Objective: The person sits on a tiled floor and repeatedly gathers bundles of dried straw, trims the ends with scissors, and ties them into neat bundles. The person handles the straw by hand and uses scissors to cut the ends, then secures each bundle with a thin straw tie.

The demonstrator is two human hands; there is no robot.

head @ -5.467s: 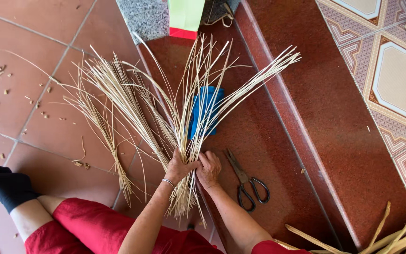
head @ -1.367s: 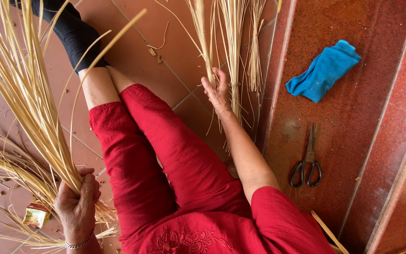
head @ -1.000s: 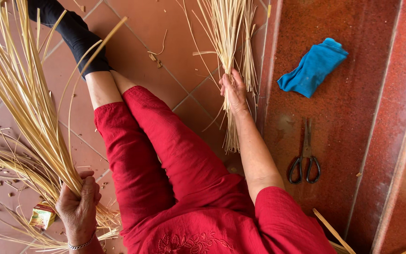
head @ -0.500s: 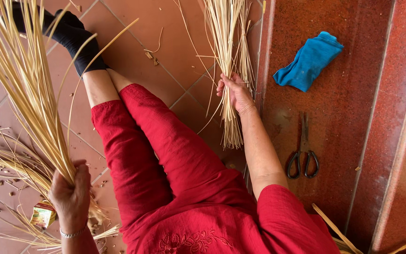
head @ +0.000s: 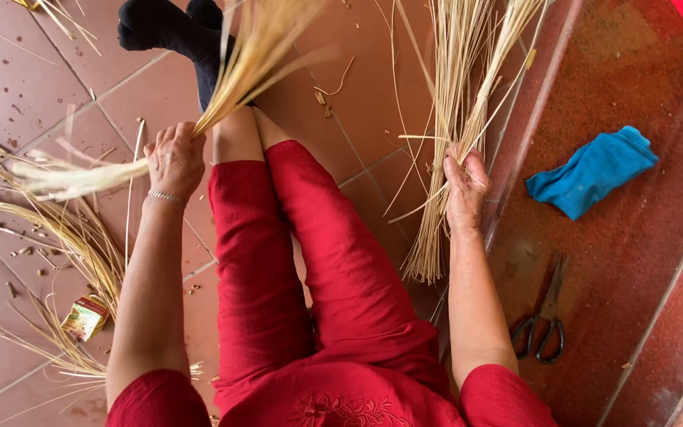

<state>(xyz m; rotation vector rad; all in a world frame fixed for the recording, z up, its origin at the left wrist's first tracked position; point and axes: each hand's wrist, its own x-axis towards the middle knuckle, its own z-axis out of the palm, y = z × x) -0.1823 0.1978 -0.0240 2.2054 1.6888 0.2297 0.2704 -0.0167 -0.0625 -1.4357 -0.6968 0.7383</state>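
Sorting straw stalks into two bundles, seated on tile floor.

Left hand (head: 174, 158) is clenching a blurred sheaf (head: 254, 55); right hand (head: 466, 186) is closing around the upright bundle (head: 452, 103) by the step. Loose stalks (head: 65, 229) are lying ungathered at left, so work looks partway. Bundle tops are running out of frame; scissors (head: 545, 320) are lying idle.

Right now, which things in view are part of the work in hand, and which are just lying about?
In hand:
- left hand gripping a raised straw bundle
- right hand gripping an upright reed bundle

Lying about:
- blue cloth on the red step
- scissors beside the right forearm
- loose stalks on the tiles
- small packet among them
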